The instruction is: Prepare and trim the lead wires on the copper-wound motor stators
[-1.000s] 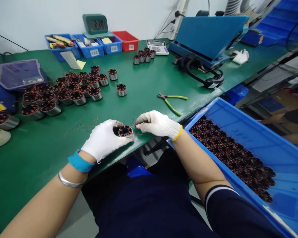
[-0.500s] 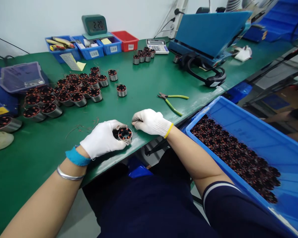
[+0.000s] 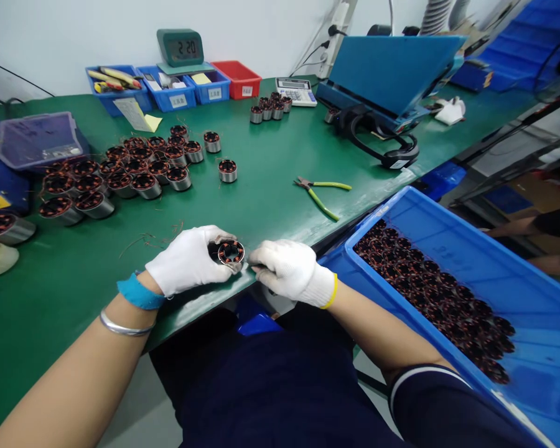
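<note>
My left hand (image 3: 189, 260), in a white glove, is wrapped round a motor stator (image 3: 231, 251) with copper windings, its open ring facing up near the table's front edge. Just right of it, my right hand (image 3: 287, 266), also gloved, has its fingers pinched together; whatever lies between the fingertips is too small to make out. Green-handled pliers (image 3: 318, 194) lie open on the table beyond my right hand. Thin wire scraps (image 3: 152, 239) are scattered behind my left hand. One single stator (image 3: 228, 170) stands farther back.
Several stators (image 3: 144, 185) crowd the left of the green table (image 3: 261, 205). A blue crate (image 3: 452, 249) at the right holds many more. Blue and red bins (image 3: 238, 79), a clock, a calculator (image 3: 296, 91) and a black headset (image 3: 378, 140) stand behind. Another person's arm (image 3: 513, 225) shows far right.
My right hand has moved down and slightly right, towards the table's front edge. My left hand still holds the stator, nearly in place. The view has shifted slightly.
</note>
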`<state>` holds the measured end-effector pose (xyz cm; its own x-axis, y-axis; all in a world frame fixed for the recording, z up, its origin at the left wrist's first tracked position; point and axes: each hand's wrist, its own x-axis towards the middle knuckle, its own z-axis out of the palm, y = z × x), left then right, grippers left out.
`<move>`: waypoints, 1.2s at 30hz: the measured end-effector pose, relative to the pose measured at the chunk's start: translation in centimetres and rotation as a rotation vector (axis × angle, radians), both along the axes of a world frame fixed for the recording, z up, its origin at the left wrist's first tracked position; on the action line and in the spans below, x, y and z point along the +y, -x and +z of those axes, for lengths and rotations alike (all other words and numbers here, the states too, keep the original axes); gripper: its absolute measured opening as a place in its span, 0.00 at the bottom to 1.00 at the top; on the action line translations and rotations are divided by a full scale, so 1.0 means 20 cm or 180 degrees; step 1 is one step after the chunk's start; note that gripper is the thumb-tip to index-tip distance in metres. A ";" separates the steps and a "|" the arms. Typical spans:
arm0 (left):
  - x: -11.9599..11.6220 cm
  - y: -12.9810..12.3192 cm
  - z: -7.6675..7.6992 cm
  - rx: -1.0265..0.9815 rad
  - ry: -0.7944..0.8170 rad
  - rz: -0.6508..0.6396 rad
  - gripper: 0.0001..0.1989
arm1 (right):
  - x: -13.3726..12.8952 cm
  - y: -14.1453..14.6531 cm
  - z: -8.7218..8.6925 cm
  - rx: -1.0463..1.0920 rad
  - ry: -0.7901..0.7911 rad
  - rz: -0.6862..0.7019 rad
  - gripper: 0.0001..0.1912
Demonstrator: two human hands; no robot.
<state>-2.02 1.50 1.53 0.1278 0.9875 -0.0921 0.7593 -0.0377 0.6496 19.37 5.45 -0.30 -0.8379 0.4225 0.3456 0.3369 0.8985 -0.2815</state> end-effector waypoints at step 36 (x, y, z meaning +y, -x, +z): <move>-0.12 -0.02 0.11 -0.2349 0.0090 -0.0410 0.24 | 0.05 0.00 0.25 -0.0023 0.1786 -0.0457 0.06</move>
